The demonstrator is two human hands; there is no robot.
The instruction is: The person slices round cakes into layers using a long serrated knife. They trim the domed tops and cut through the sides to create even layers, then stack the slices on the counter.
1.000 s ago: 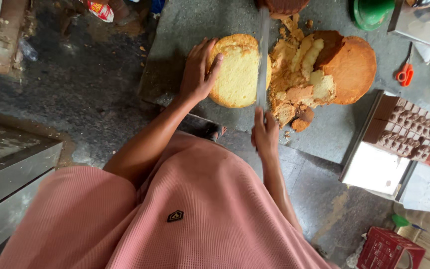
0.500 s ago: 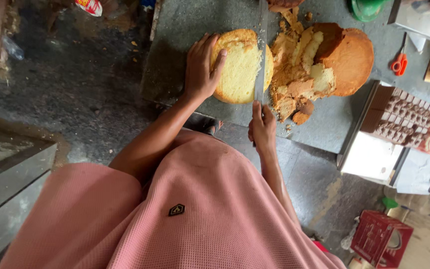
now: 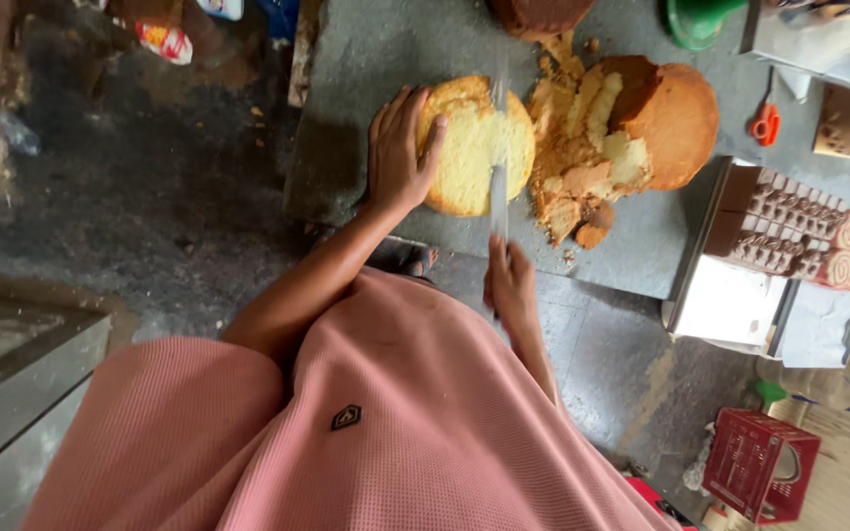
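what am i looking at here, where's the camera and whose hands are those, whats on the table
There is no machine here: a person in a pink waffle-knit top works with bare hands, and the one camera sits on their head, looking straight down. The left hand lies flat on a round pale yellow sponge cake, steadying it. The right hand grips the handle of a long steel knife, whose blade lies across the cake. All this rests on a grey stone slab. Beside the cake lie a heap of cut cake trimmings and a brown domed cake crust. Further right are orange-handled scissors and a tray of small rolled pastries.
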